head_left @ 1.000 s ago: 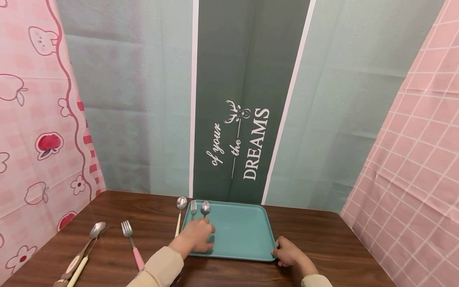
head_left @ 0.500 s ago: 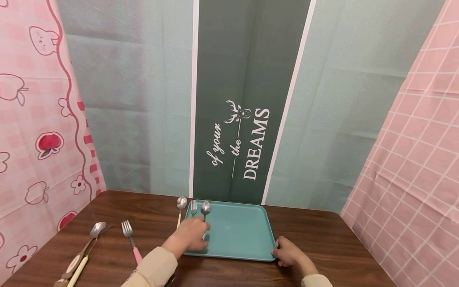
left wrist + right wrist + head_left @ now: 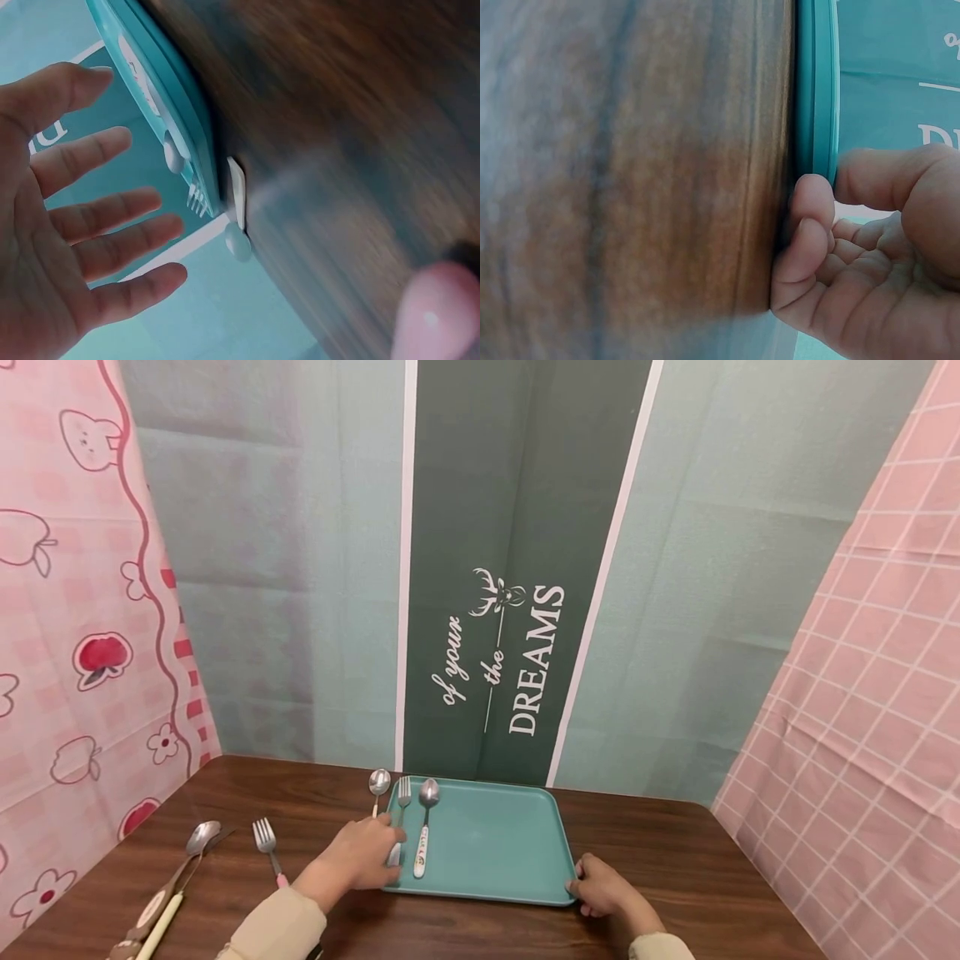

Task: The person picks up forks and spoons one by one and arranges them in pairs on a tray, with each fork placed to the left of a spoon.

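A turquoise tray [image 3: 495, 852] lies on the brown table. On its left part are a spoon [image 3: 422, 852] with a patterned white handle and a fork [image 3: 404, 792], whose lower part is partly covered by my left hand [image 3: 360, 853]. That hand hovers at the tray's left edge with its fingers [image 3: 105, 154] spread and nothing in them. Just left of the tray lies another spoon [image 3: 379, 782], its handle mostly hidden behind the hand. At the tray's near right corner my right hand [image 3: 602, 887] pinches the rim between thumb [image 3: 881, 178] and curled fingers.
A pink-handled fork [image 3: 266, 837] lies left of my left forearm, partly hidden by the sleeve. Farther left, a brown-handled spoon [image 3: 202, 837] lies against a utensil with a pale green handle [image 3: 161, 927]. Cloth curtains [image 3: 330, 610] hang behind and at both sides of the table.
My left hand has moved left from over the white-handled spoon to the tray's left edge, uncovering that spoon on the tray. My right hand has stayed at the corner.
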A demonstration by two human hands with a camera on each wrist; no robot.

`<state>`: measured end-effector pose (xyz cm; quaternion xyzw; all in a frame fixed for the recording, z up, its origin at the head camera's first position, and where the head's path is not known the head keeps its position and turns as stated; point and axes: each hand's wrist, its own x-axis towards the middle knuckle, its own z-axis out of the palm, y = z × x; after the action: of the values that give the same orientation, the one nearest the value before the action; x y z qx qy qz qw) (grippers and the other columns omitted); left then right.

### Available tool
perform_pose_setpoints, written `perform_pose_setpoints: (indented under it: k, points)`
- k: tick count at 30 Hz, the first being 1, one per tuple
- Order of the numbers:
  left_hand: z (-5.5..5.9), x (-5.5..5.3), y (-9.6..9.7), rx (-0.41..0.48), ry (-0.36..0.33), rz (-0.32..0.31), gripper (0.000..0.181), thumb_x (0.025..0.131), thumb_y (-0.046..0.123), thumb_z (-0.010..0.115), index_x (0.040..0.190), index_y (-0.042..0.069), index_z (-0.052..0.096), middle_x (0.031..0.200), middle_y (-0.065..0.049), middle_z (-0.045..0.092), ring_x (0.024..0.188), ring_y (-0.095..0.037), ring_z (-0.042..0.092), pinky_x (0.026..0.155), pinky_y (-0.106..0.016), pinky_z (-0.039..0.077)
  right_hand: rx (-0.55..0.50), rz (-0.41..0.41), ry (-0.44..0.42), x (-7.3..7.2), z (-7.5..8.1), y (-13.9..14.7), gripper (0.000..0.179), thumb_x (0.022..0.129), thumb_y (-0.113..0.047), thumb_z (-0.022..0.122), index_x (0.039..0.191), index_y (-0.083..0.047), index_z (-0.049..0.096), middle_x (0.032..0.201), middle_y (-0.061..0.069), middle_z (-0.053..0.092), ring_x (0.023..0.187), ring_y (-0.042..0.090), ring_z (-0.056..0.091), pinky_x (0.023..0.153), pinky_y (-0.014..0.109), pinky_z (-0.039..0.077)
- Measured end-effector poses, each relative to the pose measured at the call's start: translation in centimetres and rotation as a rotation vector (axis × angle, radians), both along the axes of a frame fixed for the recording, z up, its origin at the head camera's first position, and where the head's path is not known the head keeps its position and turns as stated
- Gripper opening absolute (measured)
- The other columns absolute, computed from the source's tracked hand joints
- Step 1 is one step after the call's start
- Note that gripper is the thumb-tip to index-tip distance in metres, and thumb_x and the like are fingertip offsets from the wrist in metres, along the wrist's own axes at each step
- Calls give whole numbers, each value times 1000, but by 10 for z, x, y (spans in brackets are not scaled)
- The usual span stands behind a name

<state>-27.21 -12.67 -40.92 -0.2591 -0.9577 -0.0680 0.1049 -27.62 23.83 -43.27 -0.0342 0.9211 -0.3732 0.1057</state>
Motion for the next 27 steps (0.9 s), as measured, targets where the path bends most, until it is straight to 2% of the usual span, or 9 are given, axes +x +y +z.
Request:
perform_pose_setpoints:
  k: [10, 17, 23, 27]
  points:
    - [-5, 16, -17, 15, -39, 2, 36, 67, 29, 77, 93, 6, 68, 79, -7, 51, 67, -22, 53, 56, -42, 46, 10, 11, -8, -1, -2, -2, 16, 87, 1, 57, 84, -1, 41, 63, 10, 48, 47, 13, 46, 45, 23, 40]
    - [-6, 24, -26, 67, -61, -47, 33, 69, 27, 77, 93, 6, 68, 78, -1, 49, 65, -17, 50, 54, -37, 43, 12, -7, -9, -1, -1, 0, 16, 87, 0, 57, 84, -2, 41, 64, 10, 48, 47, 14, 47, 45, 23, 40]
    - [-5, 28, -38, 82, -121, -15, 33, 69, 26, 77, 94, 6, 68, 77, -1, 46, 64, -18, 49, 55, -39, 43, 2, -10, -11, -1, -1, 1, 17, 87, 0, 57, 84, -2, 41, 64, 10, 48, 48, 14, 47, 45, 23, 40]
    - [-5, 27, -48, 76, -138, 4, 34, 69, 27, 77, 94, 6, 68, 78, -2, 47, 67, -19, 52, 59, -40, 46, 12, -16, -8, -2, 0, 0, 17, 87, 0, 58, 84, -2, 41, 63, 10, 48, 48, 15, 47, 45, 24, 40]
